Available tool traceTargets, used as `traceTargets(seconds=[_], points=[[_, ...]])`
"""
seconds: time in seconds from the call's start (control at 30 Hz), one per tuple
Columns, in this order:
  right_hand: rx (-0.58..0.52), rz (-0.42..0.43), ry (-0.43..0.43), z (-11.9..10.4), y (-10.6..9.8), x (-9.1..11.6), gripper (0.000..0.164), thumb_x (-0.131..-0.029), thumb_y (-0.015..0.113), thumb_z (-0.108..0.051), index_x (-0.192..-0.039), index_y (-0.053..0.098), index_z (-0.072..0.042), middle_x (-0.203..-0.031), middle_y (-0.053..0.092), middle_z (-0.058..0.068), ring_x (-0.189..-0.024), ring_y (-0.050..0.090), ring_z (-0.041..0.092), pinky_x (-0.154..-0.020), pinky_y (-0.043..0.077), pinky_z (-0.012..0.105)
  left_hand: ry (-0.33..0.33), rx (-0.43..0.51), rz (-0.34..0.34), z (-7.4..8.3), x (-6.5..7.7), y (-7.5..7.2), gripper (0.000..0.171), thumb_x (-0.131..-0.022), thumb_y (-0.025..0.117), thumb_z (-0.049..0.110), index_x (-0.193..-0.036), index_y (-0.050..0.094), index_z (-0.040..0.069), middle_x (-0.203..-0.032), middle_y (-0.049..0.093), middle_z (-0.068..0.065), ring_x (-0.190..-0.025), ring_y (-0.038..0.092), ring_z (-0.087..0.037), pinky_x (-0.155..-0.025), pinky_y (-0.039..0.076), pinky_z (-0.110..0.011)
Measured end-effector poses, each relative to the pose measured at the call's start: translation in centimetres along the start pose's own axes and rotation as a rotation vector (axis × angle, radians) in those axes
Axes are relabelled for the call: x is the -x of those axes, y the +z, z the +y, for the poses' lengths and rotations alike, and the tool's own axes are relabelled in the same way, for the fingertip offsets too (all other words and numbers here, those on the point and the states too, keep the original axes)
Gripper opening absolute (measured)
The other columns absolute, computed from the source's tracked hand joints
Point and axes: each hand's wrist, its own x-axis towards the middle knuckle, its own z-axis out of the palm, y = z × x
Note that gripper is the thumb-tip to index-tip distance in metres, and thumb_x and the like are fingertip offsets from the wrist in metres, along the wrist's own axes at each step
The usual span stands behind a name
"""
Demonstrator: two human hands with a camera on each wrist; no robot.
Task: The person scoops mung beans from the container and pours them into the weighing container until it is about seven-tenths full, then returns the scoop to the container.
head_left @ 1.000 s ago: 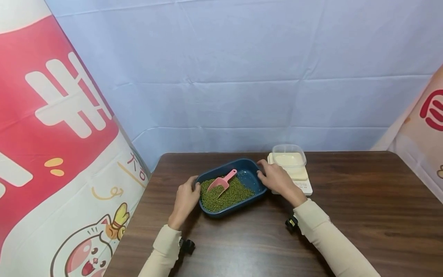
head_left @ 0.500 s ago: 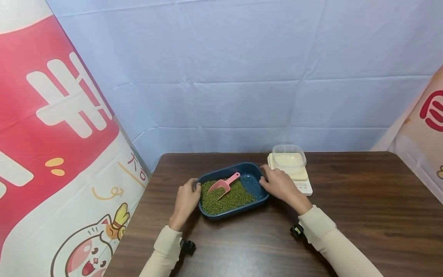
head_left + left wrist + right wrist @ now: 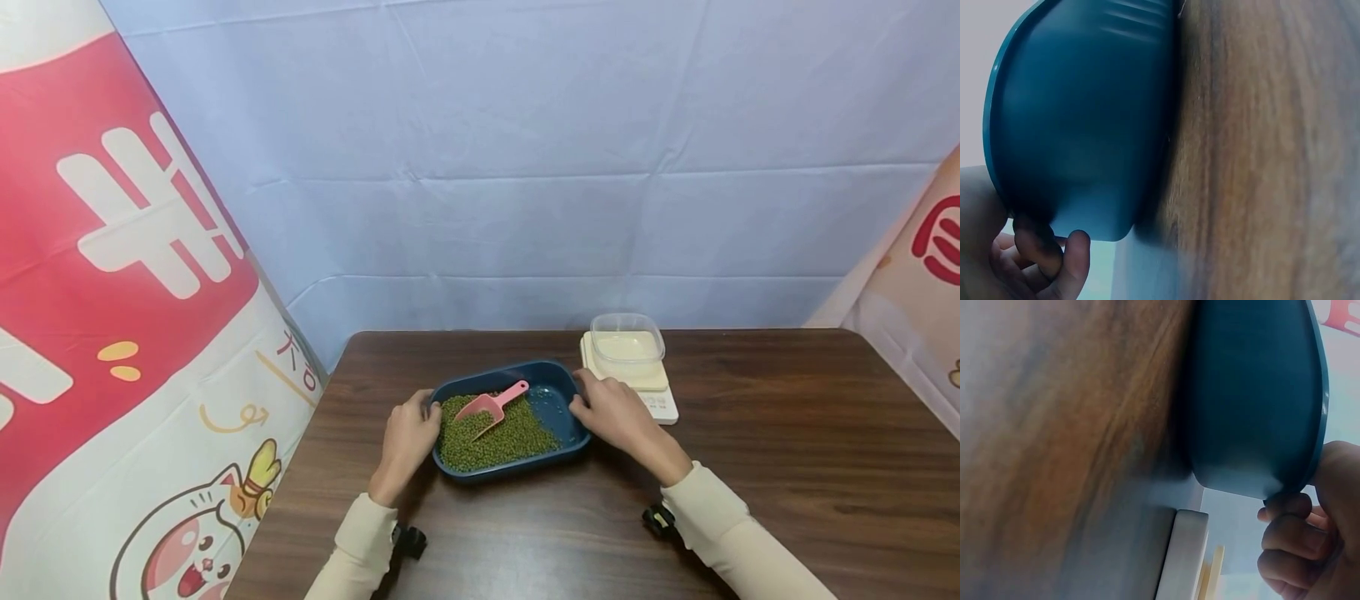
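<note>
A dark blue rectangular basin [image 3: 551, 408] with rounded corners sits on the wooden table, slightly askew. Green mung beans [image 3: 495, 442] fill mostly its left part. On them lies a pink scoop [image 3: 483, 407], some beans in its bowl and its handle pointing up to the right. My left hand [image 3: 407, 437] grips the basin's left end by the rim, and my right hand [image 3: 617, 417] grips the right end. In the left wrist view, curled fingers [image 3: 1072, 262] show under the rim beside the basin wall. The right wrist view shows curled fingers [image 3: 1294, 540] under the rim too.
Behind my right hand stands a white kitchen scale [image 3: 660, 406] bearing a clear plastic container [image 3: 627, 337]. The brown table [image 3: 787, 433] stretches to the right, and a pale cloth backdrop [image 3: 480, 208] hangs along its far edge.
The basin has slid a little toward me and to the right, its right end swinging nearer, with both hands holding it. More of the scale shows now.
</note>
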Motion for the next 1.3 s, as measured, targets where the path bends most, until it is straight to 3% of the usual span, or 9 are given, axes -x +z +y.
traceTargets(seconds=[0.43,0.83,1.3], points=[[0.008,0.025,0.012,-0.1,-0.6,2.0,0.040,-0.086,0.061,-0.015,-0.122,0.057,0.003,-0.052,0.045,-0.008,-0.043,0.040,0.008,-0.043,0.036,0.027,0.017,-0.009,-0.022,0.7,0.7,0.3,0.029,-0.093,0.057,0.020,-0.118,0.066,0.008,-0.051,0.046,0.004,-0.041,0.038,-0.011,-0.041,0.033,-0.028],[-0.003,0.055,0.040,0.0,-1.3,4.3,0.040,-0.087,0.060,-0.014,-0.123,0.055,0.001,-0.049,0.041,-0.009,-0.038,0.035,0.007,-0.040,0.031,0.027,0.056,0.023,-0.070,1.5,1.2,0.8,0.031,-0.094,0.055,0.020,-0.121,0.064,0.006,-0.049,0.042,0.005,-0.038,0.032,-0.008,-0.038,0.026,-0.023],[0.005,0.048,0.098,-0.1,-2.4,6.6,0.042,-0.087,0.062,-0.014,-0.125,0.053,0.000,-0.051,0.042,-0.008,-0.039,0.036,0.008,-0.040,0.031,0.027,0.093,0.019,-0.100,2.7,1.5,1.3,0.030,-0.094,0.055,0.020,-0.120,0.064,0.008,-0.054,0.047,0.004,-0.042,0.038,-0.009,-0.039,0.028,-0.023]])
